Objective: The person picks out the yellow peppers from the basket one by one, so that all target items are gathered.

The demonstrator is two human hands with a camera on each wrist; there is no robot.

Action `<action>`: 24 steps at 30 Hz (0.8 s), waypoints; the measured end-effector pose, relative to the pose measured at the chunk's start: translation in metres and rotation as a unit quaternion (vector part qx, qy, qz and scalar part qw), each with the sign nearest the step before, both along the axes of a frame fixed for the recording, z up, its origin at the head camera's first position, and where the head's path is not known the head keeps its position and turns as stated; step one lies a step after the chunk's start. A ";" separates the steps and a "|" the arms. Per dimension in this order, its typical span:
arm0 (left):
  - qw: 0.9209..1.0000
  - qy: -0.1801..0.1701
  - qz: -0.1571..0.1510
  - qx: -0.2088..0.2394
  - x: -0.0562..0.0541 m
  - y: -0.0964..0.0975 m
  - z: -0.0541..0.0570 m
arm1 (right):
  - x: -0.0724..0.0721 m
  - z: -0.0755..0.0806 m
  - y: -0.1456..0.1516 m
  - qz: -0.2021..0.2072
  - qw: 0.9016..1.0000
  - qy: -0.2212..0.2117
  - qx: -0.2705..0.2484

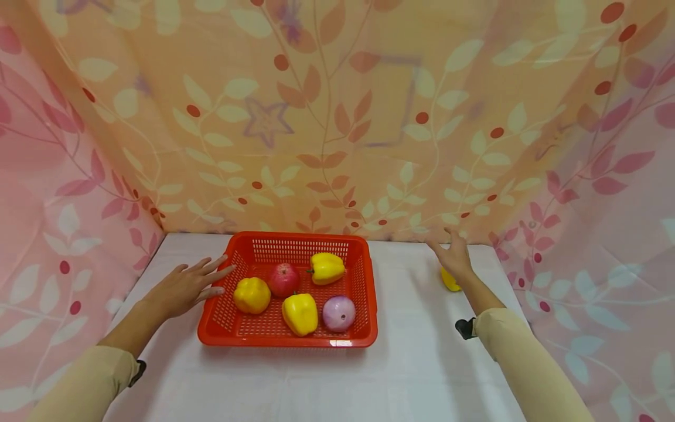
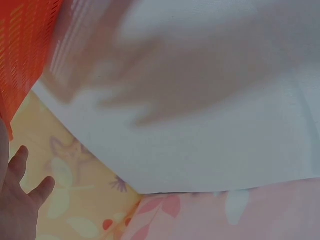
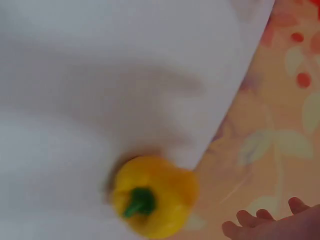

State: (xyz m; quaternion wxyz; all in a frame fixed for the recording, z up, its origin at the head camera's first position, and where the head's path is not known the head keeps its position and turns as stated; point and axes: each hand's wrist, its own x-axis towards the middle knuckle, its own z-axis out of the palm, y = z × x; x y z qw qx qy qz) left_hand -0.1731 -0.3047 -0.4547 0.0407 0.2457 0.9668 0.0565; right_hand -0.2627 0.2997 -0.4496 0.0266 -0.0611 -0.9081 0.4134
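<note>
Rounded yellow bell pepper lies just below my nearer R hand, w/ my L hand well apart by red perforated plastic basket, both hands released

Tabletop white, lightly creased, its far edge up against a peach-orange leaf-print backdrop: pale and rust leaves on thin stems, red dots scattered between. On it, left of middle, a purple star outline; right of middle, a squarish purple outline. Left side: pink leaf-print curtain, meeting the backdrop at the far left corner. Right side: matching pink drape, deep-pink and whitish leaves.
</note>
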 end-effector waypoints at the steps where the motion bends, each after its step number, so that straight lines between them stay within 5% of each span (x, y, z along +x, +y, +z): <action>1: 1.000 -0.001 0.000 0.001 0.000 0.000 0.000 | -0.002 0.004 -0.008 0.014 1.000 0.004 -0.019; 11: 1.000 0.004 -0.006 0.001 0.000 0.000 -0.001 | 0.001 0.020 -0.075 0.104 0.985 -0.040 -0.134; 24: 1.000 0.021 -0.013 0.000 -0.003 -0.004 -0.005 | 0.014 0.026 -0.134 0.233 0.958 -0.055 -0.156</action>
